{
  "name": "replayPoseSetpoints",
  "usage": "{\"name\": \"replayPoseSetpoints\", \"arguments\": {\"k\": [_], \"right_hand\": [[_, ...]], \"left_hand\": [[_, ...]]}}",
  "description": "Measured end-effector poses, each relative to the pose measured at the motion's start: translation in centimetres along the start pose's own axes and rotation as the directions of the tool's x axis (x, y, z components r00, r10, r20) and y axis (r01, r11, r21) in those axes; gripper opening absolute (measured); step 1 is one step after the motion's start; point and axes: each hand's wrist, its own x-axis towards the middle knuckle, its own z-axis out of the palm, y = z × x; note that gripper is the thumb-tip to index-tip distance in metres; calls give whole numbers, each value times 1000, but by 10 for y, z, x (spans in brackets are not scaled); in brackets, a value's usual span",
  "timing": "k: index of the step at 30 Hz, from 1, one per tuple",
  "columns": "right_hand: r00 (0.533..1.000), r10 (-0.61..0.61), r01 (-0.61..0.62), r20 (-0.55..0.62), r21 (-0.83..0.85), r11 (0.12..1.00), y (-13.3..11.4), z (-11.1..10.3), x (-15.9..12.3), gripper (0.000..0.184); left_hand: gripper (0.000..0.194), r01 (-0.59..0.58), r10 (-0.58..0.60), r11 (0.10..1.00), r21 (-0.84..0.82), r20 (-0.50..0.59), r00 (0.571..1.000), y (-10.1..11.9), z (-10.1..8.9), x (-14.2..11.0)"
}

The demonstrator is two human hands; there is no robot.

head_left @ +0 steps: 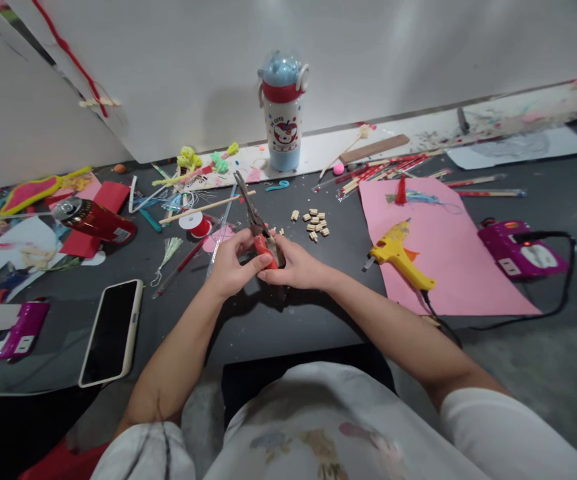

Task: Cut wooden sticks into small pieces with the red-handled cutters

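Over the near middle of the dark table, my two hands meet around red-handled scissors [252, 208], whose long dark metal blades point up and away, slightly apart. My left hand [236, 263] is closed around the handle's left side, its thumb lying on the red part. From the right, my right hand [298, 263] grips the same handle, fingers mostly hidden. Whether anything small is also pinched there cannot be seen. Just beyond my right hand lie several short cut wooden pieces [314, 223]. A thin wooden stick [208, 208] lies left of the blades.
A yellow glue gun [402, 257] rests on pink paper [448, 287], beside a purple power box [513, 250] with a cord. A bottle [283, 120] stands at the back. Leftward are a thread spool [196, 225], a red can [96, 220] and a phone [112, 331].
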Motion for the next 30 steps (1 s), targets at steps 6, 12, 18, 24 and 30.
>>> {"name": "replayPoseSetpoints", "arguments": {"k": [6,12,18,24,30], "right_hand": [[999,46,-45,0,86,995,-8,0,0,44],[998,59,-60,31,25,998,-12,-6,-3,51],[996,18,-11,83,-86,996,-9,-6,-5,53],[992,8,13,128,-167,986,-13,-12,-7,53],[992,3,19,127,-167,986,-15,-14,-10,65]], "left_hand": [[40,-45,48,985,165,-13,999,1,-4,-2],[24,-115,534,652,749,-347,771,2,-21,-7],[27,-105,557,588,802,-307,772,-2,-40,-4],[14,-138,547,644,753,-327,771,-10,-47,-6],[14,-146,597,610,779,-330,732,-6,-45,-6]]}}
